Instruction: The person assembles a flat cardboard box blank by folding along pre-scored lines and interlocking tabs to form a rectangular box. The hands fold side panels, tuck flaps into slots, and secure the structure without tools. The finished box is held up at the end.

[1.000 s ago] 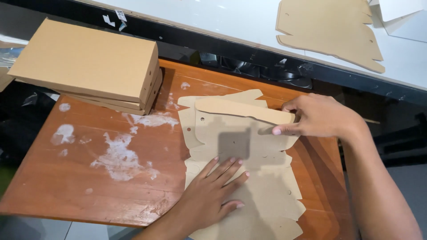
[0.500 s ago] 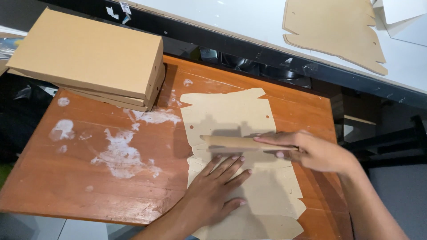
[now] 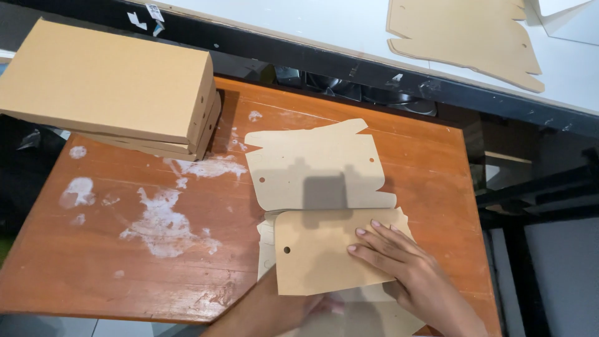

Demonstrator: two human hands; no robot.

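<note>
Packaging workshop, paint-stained wooden table (image 3: 125, 262), stacked cardboard boxes (image 3: 112, 87), die-cut blanks (image 3: 462, 31)

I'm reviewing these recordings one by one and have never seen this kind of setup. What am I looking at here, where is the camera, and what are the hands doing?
There is no machine: a person works with two bare hands, filmed by a camera worn on the head, looking down at a wooden table marked with white stains.

On the table lies a flat die-cut cardboard sheet with small punched holes. Its near flap is folded over towards the person. The right hand lies flat on that flap, fingers spread, pressing it down. The left hand is mostly hidden beneath the flap, so its grip cannot be judged.

At the back left is a stack of closed cardboard boxes. Beyond the table, a white surface holds another flat cardboard cutout.
</note>
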